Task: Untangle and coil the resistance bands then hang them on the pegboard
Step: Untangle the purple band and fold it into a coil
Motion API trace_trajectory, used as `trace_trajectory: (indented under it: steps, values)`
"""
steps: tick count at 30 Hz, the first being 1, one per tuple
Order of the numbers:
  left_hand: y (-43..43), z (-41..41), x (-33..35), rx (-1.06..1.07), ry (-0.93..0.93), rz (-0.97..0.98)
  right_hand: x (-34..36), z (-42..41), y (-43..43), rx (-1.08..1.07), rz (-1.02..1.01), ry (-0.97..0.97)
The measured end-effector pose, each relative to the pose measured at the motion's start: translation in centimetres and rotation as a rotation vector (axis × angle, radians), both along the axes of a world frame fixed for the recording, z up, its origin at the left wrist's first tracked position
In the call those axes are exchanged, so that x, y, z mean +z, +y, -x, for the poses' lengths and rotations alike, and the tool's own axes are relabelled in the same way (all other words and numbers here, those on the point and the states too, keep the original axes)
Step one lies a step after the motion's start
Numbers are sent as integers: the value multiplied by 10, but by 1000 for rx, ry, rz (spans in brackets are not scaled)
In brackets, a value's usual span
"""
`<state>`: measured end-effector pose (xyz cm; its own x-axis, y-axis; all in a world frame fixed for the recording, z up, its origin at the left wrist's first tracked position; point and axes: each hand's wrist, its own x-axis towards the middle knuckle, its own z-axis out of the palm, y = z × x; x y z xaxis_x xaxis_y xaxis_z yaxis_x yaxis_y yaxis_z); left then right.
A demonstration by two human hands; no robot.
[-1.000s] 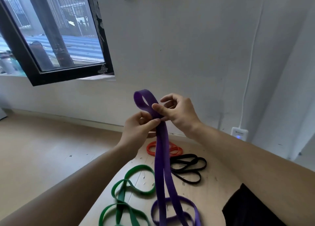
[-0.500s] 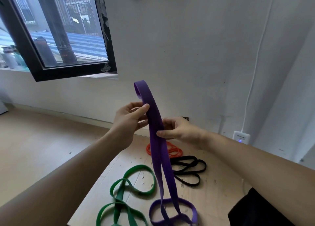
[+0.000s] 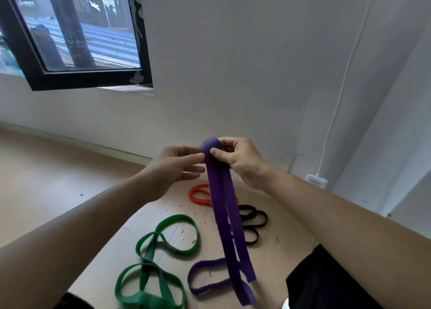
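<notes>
A dark-framed window (image 3: 70,36) is seen at the upper left, set in a white wall, with beige floor (image 3: 46,169) below it. The desk's (image 3: 279,245) left edge is seen running diagonally from lower left up toward centre. On it, at lower left of centre, a twisted green band (image 3: 158,262) is laid in loops.

At the centre, the left hand (image 3: 172,166) is held with fingers nearly straight and slightly spread, the thumb tip set against the edge of the purple band (image 3: 221,215). The band's folded top is pinched between the thumb and curled fingers of the right hand (image 3: 238,159). Its long axis is hung almost vertically, slanted slightly down-right, with the lower loop laid on the desk.

Behind it, an orange band (image 3: 198,195) and, further right, a black band (image 3: 254,222) are laid flat near the wall.

At the right, a white cable (image 3: 345,75) is run down to a white adapter (image 3: 316,181). Dark fabric (image 3: 326,280) is seen at the lower right.
</notes>
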<state>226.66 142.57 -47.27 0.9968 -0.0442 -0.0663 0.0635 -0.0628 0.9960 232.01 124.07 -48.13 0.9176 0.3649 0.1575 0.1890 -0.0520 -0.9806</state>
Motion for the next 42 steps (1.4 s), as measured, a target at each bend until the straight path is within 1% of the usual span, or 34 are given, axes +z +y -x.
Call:
trace_trajectory:
  steps: [2, 4, 6, 9, 12, 14, 16, 17, 19, 20, 22, 23, 24, 26, 28, 31, 33, 36, 38, 42]
  values:
    - [-6, -1, -4, 25, 19, 7, -1, -2, -1, 1, 61, -9]
    - [-8, -4, -6, 74, 40, 51, 1, -3, -2, 44, 78, 28]
    - [-7, -8, -7, 115, 41, 91, 5, -2, -4, 123, 99, 47]
    - [-9, -8, -7, 137, 22, 106, 3, 0, -8, 244, 123, 23]
    - [-12, -8, -8, 135, -9, 64, -4, 1, -6, 280, 200, -85]
    - [-13, -10, -9, 124, -43, 19, -8, 0, -2, 244, 240, -175]
    - [-12, -9, -6, 128, -81, -74, -6, -3, -4, 178, 263, -195]
    - [-10, -9, -4, 138, -141, -194, -5, -5, -8, 161, 281, -183]
    - [-2, -9, 0, 191, -329, -472, -1, -10, -16, 155, 347, -172]
    - [2, -9, 2, 234, -420, -558, 1, -11, -20, 155, 387, -173]
    - [11, -10, 4, 278, -550, -627, 3, -13, -24, 185, 465, -167]
    - [14, -11, 4, 249, -578, -644, 2, -14, -25, 206, 507, -169]
    - [16, -13, 3, 188, -567, -658, 3, -14, -26, 226, 550, -180]
    - [16, -15, -3, 24, -472, -691, 4, -14, -28, 240, 595, -205]
    - [12, -16, -10, -107, -383, -713, 7, -14, -28, 240, 565, -213]
    - [2, -17, -16, -215, -363, -752, 10, -11, -28, 286, 542, -195]
    - [-2, -18, -17, -250, -394, -787, 9, -10, -27, 328, 561, -191]
    - [-2, -19, -16, -247, -450, -821, 6, -9, -27, 362, 553, -175]
    - [-1, -20, -12, -244, -429, -775, 7, -8, -27, 368, 535, -154]
    - [-1, -17, -2, -252, -361, -618, 5, -8, -25, 345, 516, -139]
